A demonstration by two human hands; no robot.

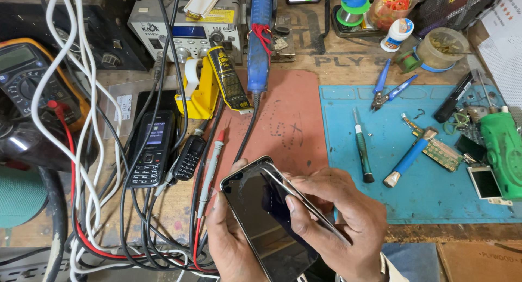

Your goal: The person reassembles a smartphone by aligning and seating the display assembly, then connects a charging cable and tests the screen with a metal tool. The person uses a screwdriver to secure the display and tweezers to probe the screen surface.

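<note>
Black glossy glass-fronted smartphone (261, 217) cradled by left hand (231, 244) | thin screen panel edge pinched by right hand (340, 222), above blue mat (413, 206) | glass likely cracked if overbent.

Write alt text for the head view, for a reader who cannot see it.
Two bare hands hold a black smartphone over a cluttered repair bench: the left hand cradles it, the right hand lifts its thin screen panel. A blue mat with tools lies right, keypad phones and cables left.
</note>
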